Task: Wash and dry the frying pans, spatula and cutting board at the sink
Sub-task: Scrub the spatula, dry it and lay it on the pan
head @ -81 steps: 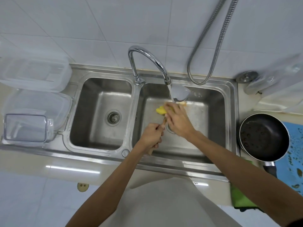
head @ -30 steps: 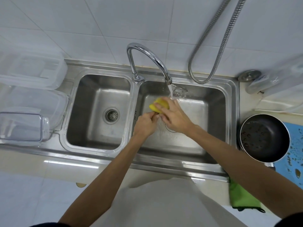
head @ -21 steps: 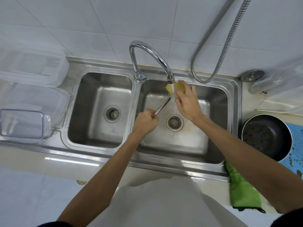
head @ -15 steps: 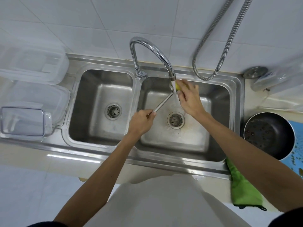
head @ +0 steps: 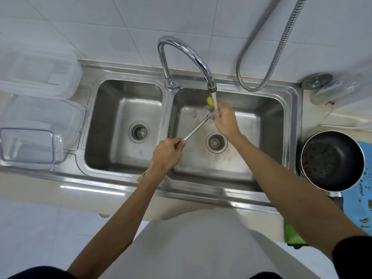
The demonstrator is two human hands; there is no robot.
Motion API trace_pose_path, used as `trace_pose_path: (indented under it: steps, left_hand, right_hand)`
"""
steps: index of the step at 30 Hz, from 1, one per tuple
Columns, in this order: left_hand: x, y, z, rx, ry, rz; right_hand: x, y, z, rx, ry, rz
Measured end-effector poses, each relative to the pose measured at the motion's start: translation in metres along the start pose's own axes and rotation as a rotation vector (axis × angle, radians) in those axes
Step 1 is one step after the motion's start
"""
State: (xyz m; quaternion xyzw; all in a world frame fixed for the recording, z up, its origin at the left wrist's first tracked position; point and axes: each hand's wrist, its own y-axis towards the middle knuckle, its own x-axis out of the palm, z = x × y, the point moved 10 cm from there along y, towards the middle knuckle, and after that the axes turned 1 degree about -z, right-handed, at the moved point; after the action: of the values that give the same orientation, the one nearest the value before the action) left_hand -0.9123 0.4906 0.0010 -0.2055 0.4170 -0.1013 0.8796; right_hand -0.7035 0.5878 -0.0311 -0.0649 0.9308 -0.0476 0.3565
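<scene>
Rinsing is the step in hand, I'd say. The left hand [head: 168, 152] has its fingers curled tight round the end of the metal-handled spatula with the yellow head [head: 209, 101]. Its shaft slants up toward 1 o'clock, so the head sits in the water falling from the curved chrome tap [head: 187, 55], over the 12 o'clock end of the right-hand steel sink basin [head: 267, 121].

The right hand [head: 225, 118] is at the neck of the spatula, just at 3 o'clock of the stream. Its fingers look fairly straight, but they are blurred, and I cannot tell whether they pinch the neck or only rub it.

Out at 3 o'clock on the counter, a round dark non-stick frying pan [head: 332, 161] sits partly on a blue mat [head: 365, 179]. Spots dot its inside, water or residue I can't say, so it may need washing or drying. A green cloth [head: 292, 235] lies at 5 o'clock, and clear plastic tubs [head: 40, 77] stand at 9 o'clock.

Only one pan shows and no cutting board, so the job looks somewhere in the middle, with drying yet to come.
</scene>
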Motion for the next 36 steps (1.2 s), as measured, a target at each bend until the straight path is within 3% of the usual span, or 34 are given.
trace_pose_path:
  steps: [4,9,12,16,19,21,26,31,36]
  left_hand:
    - [-0.011,0.004,0.0,0.004,-0.002,0.04]
    - [-0.012,0.001,0.006,0.052,-0.022,0.063]
    - [-0.01,0.003,0.006,0.036,-0.041,0.06]
    - [-0.002,-0.001,0.008,0.042,-0.042,0.037]
    - [0.0,0.0,0.004,0.011,-0.051,0.03]
    - [0.002,-0.001,0.006,-0.002,-0.017,-0.001]
    - [0.009,0.004,0.022,0.022,0.021,-0.065]
    - [0.027,0.006,0.028,-0.093,-0.18,-0.284]
    - [0.035,0.009,0.031,-0.097,-0.109,-0.297]
  right_hand:
    - [-0.008,-0.019,-0.039,-0.119,-0.042,-0.016]
    - [-0.022,-0.011,-0.011,0.058,0.0,0.074]
    - [-0.008,-0.03,-0.046,-0.159,-0.017,-0.008]
    - [-0.027,-0.017,-0.012,0.02,-0.012,0.104]
    - [-0.015,-0.028,-0.034,-0.164,-0.037,0.092]
    - [-0.012,-0.029,-0.038,-0.22,-0.056,0.076]
    - [-0.04,-0.02,-0.008,-0.036,-0.096,0.126]
    - [-0.072,-0.019,-0.007,-0.036,-0.087,0.259]
    - [-0.067,-0.022,-0.006,-0.083,-0.147,0.237]
